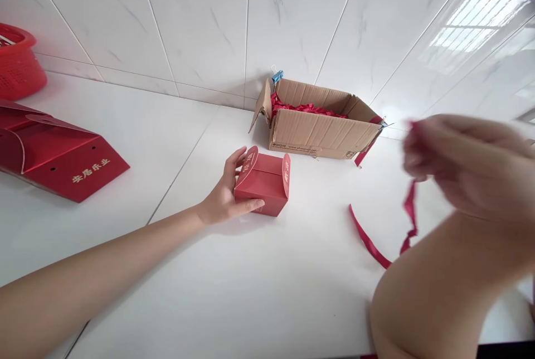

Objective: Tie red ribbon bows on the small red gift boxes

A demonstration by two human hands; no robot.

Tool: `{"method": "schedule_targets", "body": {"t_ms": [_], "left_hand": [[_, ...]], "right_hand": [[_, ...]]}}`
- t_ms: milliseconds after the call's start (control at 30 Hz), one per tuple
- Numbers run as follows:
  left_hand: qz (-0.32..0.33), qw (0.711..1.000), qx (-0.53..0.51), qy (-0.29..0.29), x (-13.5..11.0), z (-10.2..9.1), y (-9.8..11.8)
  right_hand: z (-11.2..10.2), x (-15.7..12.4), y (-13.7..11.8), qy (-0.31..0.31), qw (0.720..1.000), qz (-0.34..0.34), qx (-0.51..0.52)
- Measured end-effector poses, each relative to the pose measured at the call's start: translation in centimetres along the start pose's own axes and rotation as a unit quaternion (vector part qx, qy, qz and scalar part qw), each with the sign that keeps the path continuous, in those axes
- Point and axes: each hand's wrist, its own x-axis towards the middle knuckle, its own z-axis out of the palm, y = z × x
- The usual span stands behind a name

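A small red gift box (267, 179) with curved flaps stands on the white table (267, 281), near the middle. My left hand (223, 194) grips its left side, thumb along the front bottom edge and fingers at the back. My right hand (463, 161) is raised close to the camera on the right and is blurred. Its fingers are pinched on a red ribbon (387, 236) that hangs down and trails across the table.
An open cardboard box (320, 131) with red ribbons inside stands against the tiled wall, a blue binder clip (276, 76) on its flap. Flat red gift boxes (54, 153) with gold lettering lie at the left. A red plastic basket (16, 61) sits at the far left.
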Motion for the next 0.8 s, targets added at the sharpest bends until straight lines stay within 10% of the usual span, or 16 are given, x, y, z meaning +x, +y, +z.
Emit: {"method": "schedule_targets", "body": {"t_ms": [267, 800], "left_hand": [[0.033, 0.999, 0.015, -0.011, 0.0, 0.2, 0.2], [0.043, 0.999, 0.008, -0.017, 0.0, 0.3, 0.2]], "right_hand": [[6.6, 4.7, -1.3, -0.236, 0.968, 0.088, -0.01], [7.6, 4.9, -0.9, -0.234, 0.966, 0.107, -0.037]]}}
